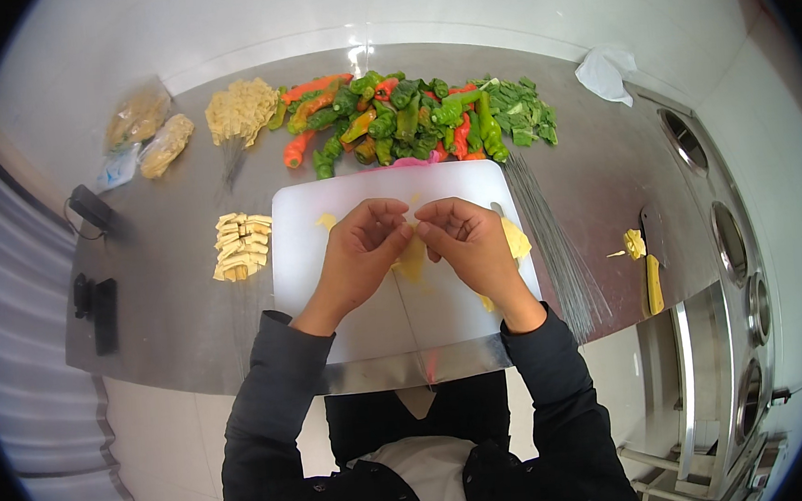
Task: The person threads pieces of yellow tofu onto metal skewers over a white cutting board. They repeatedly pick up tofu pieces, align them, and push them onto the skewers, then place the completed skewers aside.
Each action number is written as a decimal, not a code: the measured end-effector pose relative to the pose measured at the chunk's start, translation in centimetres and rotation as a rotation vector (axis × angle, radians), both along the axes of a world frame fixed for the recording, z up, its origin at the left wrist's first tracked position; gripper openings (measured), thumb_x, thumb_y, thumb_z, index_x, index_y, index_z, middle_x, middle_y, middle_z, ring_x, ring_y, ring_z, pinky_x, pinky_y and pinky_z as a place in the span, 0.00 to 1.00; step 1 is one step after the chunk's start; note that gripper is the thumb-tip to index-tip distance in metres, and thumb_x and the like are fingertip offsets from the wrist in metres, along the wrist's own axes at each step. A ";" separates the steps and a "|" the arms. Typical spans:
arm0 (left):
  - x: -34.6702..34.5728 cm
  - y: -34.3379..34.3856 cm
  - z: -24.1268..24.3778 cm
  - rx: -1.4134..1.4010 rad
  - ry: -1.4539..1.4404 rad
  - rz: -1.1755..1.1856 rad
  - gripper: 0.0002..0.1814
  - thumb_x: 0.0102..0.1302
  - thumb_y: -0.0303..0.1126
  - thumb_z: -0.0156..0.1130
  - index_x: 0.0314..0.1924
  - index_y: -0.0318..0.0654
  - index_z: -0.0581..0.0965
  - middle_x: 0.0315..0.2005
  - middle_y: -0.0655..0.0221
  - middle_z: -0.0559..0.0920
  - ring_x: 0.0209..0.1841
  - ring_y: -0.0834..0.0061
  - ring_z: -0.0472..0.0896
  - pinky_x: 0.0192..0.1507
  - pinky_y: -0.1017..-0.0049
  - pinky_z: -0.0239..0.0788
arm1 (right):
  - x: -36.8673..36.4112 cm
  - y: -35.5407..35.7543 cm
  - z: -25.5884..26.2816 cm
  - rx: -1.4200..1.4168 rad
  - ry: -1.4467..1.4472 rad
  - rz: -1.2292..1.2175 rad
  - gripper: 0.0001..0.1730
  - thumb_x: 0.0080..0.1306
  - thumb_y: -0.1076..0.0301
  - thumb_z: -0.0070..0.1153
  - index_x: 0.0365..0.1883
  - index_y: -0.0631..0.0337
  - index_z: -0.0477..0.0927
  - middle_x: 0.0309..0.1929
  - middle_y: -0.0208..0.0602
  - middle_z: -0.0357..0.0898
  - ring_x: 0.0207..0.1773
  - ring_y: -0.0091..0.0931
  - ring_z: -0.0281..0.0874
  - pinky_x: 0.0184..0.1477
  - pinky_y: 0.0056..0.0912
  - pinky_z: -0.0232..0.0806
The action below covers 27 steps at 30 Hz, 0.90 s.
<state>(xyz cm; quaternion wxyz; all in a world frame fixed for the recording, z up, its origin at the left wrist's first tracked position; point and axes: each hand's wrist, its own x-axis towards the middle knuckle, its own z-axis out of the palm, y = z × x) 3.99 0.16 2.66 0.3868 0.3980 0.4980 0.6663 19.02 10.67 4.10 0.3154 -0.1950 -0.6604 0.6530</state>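
Note:
My left hand [371, 253] and my right hand [467, 242] meet above a white cutting board [365, 331], thumbs and fingertips pinched close together. Between them is a thin, soft yellow sheet [412, 258], apparently tofu skin, its upper edge hidden by my fingers. A thin metal skewer [410, 320] runs from below my hands past the board's front edge. Beside my right wrist lie folded yellow sheets [515, 238], partly covering the board's handle slot. A small yellow scrap [326, 220] rests left of my left hand.
Left of the board are skewered yellow pieces [242, 245]; behind them, more loaded skewers [242, 111]. Peppers [390, 117] and cut greens [521, 110] are heaped behind. Bare skewers [556, 245] and a yellow-handled knife [654, 283] lie right. Bagged food [139, 115] sits back left.

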 end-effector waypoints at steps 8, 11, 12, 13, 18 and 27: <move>0.5 -0.2 0.1 -0.046 0.079 0.016 0.09 0.73 0.29 0.62 0.49 0.33 0.80 0.38 0.73 0.84 0.41 0.85 0.81 0.45 0.81 0.74 | 0.2 0.0 0.0 -0.014 -0.035 0.026 0.07 0.70 0.73 0.61 0.43 0.68 0.80 0.30 0.26 0.81 0.27 0.15 0.74 0.29 0.17 0.66; 0.8 -0.1 0.5 -0.056 0.068 0.028 0.09 0.74 0.31 0.61 0.48 0.33 0.80 0.36 0.73 0.84 0.39 0.85 0.80 0.43 0.81 0.74 | 0.1 0.0 -0.2 -0.029 0.000 0.010 0.06 0.70 0.74 0.61 0.43 0.67 0.80 0.30 0.27 0.81 0.27 0.15 0.74 0.29 0.17 0.66; 0.7 -0.1 0.3 -0.061 0.089 0.040 0.09 0.75 0.31 0.61 0.47 0.32 0.80 0.36 0.73 0.84 0.38 0.85 0.80 0.41 0.81 0.73 | 0.0 0.0 -0.1 -0.027 0.011 0.008 0.06 0.70 0.74 0.60 0.42 0.67 0.80 0.30 0.27 0.81 0.27 0.15 0.74 0.29 0.18 0.66; 0.6 -0.1 0.2 -0.066 0.110 0.052 0.09 0.75 0.32 0.61 0.47 0.32 0.79 0.35 0.73 0.84 0.37 0.85 0.80 0.40 0.81 0.73 | 0.0 0.1 0.0 -0.029 0.016 0.011 0.06 0.70 0.74 0.60 0.42 0.67 0.80 0.30 0.27 0.81 0.27 0.15 0.74 0.29 0.18 0.66; 0.8 -0.1 0.3 -0.080 0.091 0.057 0.10 0.75 0.32 0.60 0.47 0.32 0.79 0.35 0.74 0.83 0.37 0.85 0.79 0.41 0.81 0.73 | 0.2 0.2 -0.2 -0.036 0.009 0.012 0.06 0.70 0.75 0.60 0.42 0.67 0.80 0.31 0.28 0.81 0.26 0.16 0.75 0.29 0.18 0.66; 0.7 0.0 0.0 -0.006 0.038 0.015 0.05 0.73 0.27 0.62 0.46 0.35 0.79 0.34 0.76 0.83 0.37 0.87 0.80 0.39 0.83 0.72 | 0.1 0.4 -0.7 -0.091 0.073 0.030 0.06 0.69 0.77 0.58 0.43 0.67 0.80 0.31 0.28 0.81 0.28 0.17 0.76 0.31 0.18 0.67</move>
